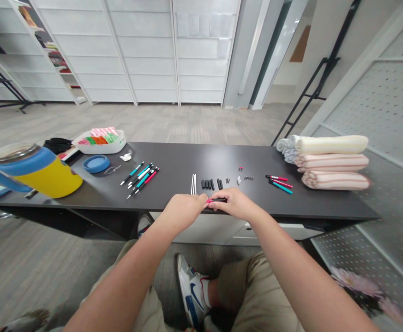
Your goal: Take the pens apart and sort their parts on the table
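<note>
Near the front edge of the dark table, both hands are closed on one pen (218,200) with a red part and a black part. My left hand (185,208) pinches its red end, and my right hand (235,203) grips around the black part. Just beyond my fingers lie thin white sticks (193,183), several short black sleeves (207,184) and longer black pieces (219,184). Tiny metal-looking parts (249,178) and small red bits (240,168) sit farther back. To the right are red and teal pen barrels (280,183); on the left, several whole-looking pens (143,179) lie side by side.
A yellow and blue mug (49,173), a blue lid (96,163) and a white tray (114,146) of colourful packets occupy the left side. Crumpled white paper (125,157) is close by. Rolled towels (333,162) are stacked at the right end of the table (173,159).
</note>
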The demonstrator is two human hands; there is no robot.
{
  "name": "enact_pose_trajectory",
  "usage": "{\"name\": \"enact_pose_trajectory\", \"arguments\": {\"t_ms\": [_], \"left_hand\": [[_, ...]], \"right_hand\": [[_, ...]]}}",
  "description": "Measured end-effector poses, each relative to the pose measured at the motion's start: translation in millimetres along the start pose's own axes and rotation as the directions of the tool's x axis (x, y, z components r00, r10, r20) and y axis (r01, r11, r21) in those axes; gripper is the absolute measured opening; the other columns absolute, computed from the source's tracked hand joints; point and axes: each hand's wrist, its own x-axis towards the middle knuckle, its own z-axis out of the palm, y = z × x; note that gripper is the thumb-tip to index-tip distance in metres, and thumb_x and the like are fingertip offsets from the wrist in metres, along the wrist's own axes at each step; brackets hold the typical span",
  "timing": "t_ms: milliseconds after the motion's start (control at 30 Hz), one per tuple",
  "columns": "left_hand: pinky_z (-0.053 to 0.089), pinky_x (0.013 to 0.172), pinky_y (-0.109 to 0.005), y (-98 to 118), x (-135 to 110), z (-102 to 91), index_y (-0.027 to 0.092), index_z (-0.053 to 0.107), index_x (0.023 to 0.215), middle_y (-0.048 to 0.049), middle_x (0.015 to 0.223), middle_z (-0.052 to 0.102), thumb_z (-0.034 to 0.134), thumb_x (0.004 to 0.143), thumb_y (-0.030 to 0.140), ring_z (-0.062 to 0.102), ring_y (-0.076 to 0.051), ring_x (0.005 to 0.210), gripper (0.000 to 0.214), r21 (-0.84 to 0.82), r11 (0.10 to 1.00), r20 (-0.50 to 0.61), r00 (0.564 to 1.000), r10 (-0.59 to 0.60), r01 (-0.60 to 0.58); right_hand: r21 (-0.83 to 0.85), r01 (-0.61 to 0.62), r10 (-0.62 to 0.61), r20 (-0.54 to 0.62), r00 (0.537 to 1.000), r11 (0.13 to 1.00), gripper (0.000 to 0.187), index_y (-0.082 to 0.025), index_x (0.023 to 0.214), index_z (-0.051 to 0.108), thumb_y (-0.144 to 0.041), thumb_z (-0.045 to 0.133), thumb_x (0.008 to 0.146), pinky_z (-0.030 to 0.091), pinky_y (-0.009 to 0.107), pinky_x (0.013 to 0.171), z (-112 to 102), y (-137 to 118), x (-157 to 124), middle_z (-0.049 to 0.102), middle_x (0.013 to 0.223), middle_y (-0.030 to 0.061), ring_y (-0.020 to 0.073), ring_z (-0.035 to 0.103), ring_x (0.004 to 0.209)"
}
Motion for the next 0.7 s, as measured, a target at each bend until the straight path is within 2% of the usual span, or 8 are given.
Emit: {"name": "enact_pose_trajectory", "arguments": {"t_ms": [233, 433, 700], "left_hand": [[0.043, 0.062, -0.029, -2.5, -3.8, -9.0, 0.021, 0.063, 0.105, -0.0071, 0.086, 0.076, 0.035, 0.11, 0.048, 0.074, -0.024, 0.074, 0.04, -0.015, 0.999, 0.068, 0.997, -0.041, 0.042], [0.041, 0.062, -0.029, -10.7, -5.7, -14.4, 0.023, 0.065, 0.106, -0.0059, 0.085, 0.076, 0.035, 0.11, 0.05, 0.074, -0.025, 0.076, 0.04, -0.096, 0.995, 0.093, 0.995, -0.027, 0.036], [0.042, 0.068, -0.027, -20.4, -4.4, -5.4, 0.027, 0.067, 0.109, -0.0051, 0.093, 0.077, 0.034, 0.11, 0.05, 0.072, -0.023, 0.082, 0.04, -0.181, 0.983, 0.064, 0.998, -0.009, 0.02]], "right_hand": [[0.043, 0.049, -0.051, 0.042, 0.998, 0.998, 0.04, -0.021, 0.102, 0.083, -0.054, 0.062, 0.099, 0.047, 0.025, 0.07, -4.3, -15.5, -2.8, 0.079, 0.086, 0.0032, 0.0166, 0.067, 0.077], [0.026, 0.088, -0.089, 0.019, 0.996, 0.996, 0.04, -0.021, 0.1, 0.083, -0.055, 0.062, 0.098, 0.049, 0.028, 0.072, -2.3, -11.5, -1.4, 0.079, 0.089, 0.0048, 0.0188, 0.069, 0.078], [0.038, 0.075, -0.073, -0.037, 0.997, 0.996, 0.038, -0.022, 0.099, 0.084, -0.053, 0.064, 0.097, 0.047, 0.027, 0.069, 0.3, -7.0, -2.3, 0.078, 0.085, 0.0035, 0.0176, 0.066, 0.076]]}}
